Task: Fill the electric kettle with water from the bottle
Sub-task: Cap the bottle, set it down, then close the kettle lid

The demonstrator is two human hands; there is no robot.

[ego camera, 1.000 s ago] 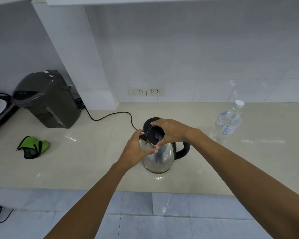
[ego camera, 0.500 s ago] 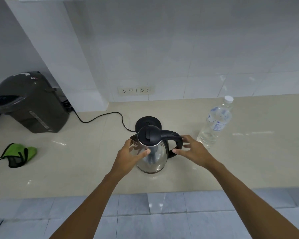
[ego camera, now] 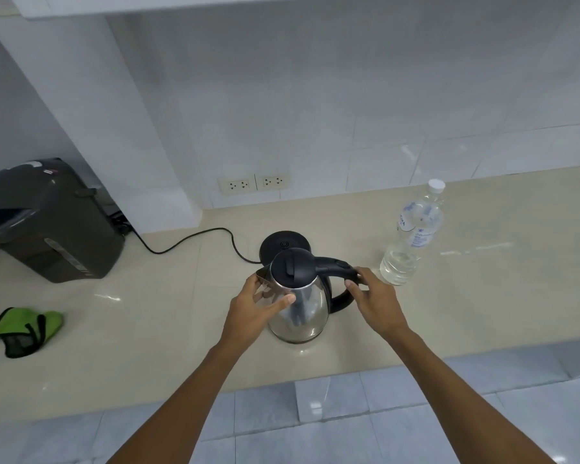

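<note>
The steel electric kettle (ego camera: 302, 309) with a black lid (ego camera: 290, 266) stands on the beige counter, lid down, just in front of its round black base (ego camera: 283, 242). My left hand (ego camera: 255, 309) wraps the kettle's body below the spout, thumb across the front. At the right, my right hand (ego camera: 374, 299) pinches the top bend of the black handle (ego camera: 340, 301) between thumb and fingers. The clear water bottle (ego camera: 412, 239) stands upright to the right, white cap on, partly filled, untouched.
A dark hot-water dispenser (ego camera: 47, 222) sits at the far left by the wall. A green cloth pouch (ego camera: 24, 329) lies in front of it. The base's black cord (ego camera: 188, 239) runs left along the counter. Wall sockets (ego camera: 253, 184) are behind. The counter's front edge (ego camera: 181, 380) is near.
My right hand left the lid, which is now down, and moved right onto the handle. The left hand stayed on the kettle's body. The bottle has not moved.
</note>
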